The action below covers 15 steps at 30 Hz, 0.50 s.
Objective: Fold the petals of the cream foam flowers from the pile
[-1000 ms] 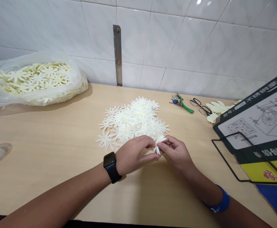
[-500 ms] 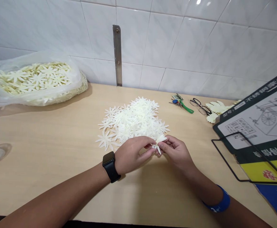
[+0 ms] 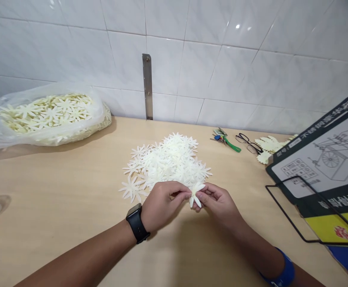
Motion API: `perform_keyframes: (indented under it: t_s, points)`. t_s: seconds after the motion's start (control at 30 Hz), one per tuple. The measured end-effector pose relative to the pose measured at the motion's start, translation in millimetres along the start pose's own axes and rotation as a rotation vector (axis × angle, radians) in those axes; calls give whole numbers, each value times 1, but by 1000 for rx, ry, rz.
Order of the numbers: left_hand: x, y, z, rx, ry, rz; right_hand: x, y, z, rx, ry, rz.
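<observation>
Between my two hands is a cream-white flower-shaped piece [image 3: 196,194] with long narrow petals. My left hand [image 3: 164,203], with a black watch at the wrist, pinches its left side between thumb and fingertips. My right hand [image 3: 220,203] grips its right side, thumb on top and fingers partly hidden beneath. Just beyond my hands lies a loose pile of similar flower-shaped pieces [image 3: 171,159] on the wooden table [image 3: 102,171]. One flat piece [image 3: 132,188] rests at the pile's left edge.
A clear plastic bag [image 3: 98,133] full of such pieces lies at the back left. Keys with a green strap [image 3: 232,145], eyeglasses [image 3: 248,143] and more cream pieces [image 3: 269,144] are at the back right. A printed box [image 3: 320,171] and black wire frame [image 3: 284,214] stand at the right.
The held piece has turned, and more of its spread petals now show. My left fingers have closed nearer together on it. The whole view has tilted up slightly.
</observation>
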State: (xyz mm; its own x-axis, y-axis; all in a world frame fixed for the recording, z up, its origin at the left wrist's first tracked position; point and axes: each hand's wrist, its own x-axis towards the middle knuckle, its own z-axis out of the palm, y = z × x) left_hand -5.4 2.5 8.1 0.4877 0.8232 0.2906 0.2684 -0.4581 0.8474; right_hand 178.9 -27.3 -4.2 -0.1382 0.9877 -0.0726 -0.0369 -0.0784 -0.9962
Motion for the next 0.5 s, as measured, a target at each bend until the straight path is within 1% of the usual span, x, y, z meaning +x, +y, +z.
perform_keyframes:
  t_s: [0.2,0.37,0.5]
  points:
    - [2,0,-1,-111,-8,-93,2,-1,-1,25,-26,22]
    - [2,-1,0,-197,-12,-110,4,0,-4,61,-34,20]
    - [3,1,2,-371,-10,-191,4,3,-7,93,-44,16]
